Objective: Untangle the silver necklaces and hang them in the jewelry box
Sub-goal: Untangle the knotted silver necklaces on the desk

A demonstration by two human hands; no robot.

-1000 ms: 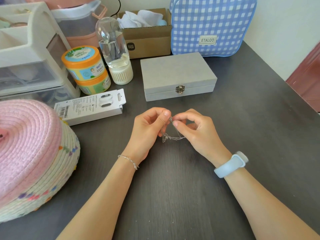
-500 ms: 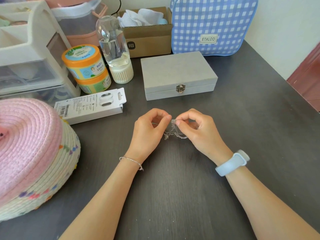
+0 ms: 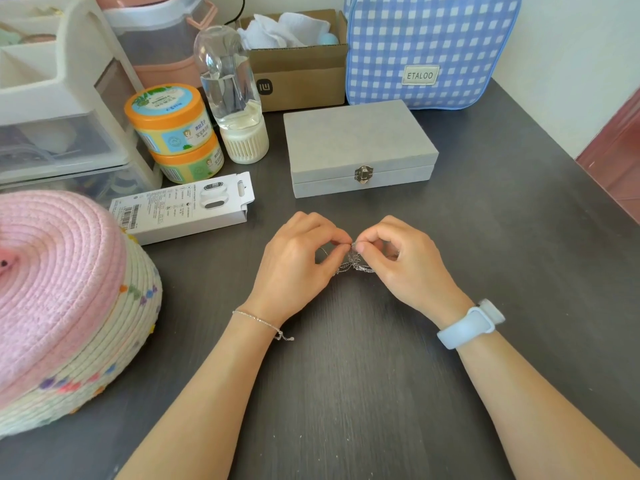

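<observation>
Now, from the head view, your left hand (image 3: 298,258) and right hand (image 3: 405,261) both pinch the tangled silver chain necklaces (image 3: 353,265) just above the dark table (image 3: 346,375). The knot sits between your fingertips; the closed grey jewelry box (image 3: 360,147) lies straight ahead, latched.
</observation>
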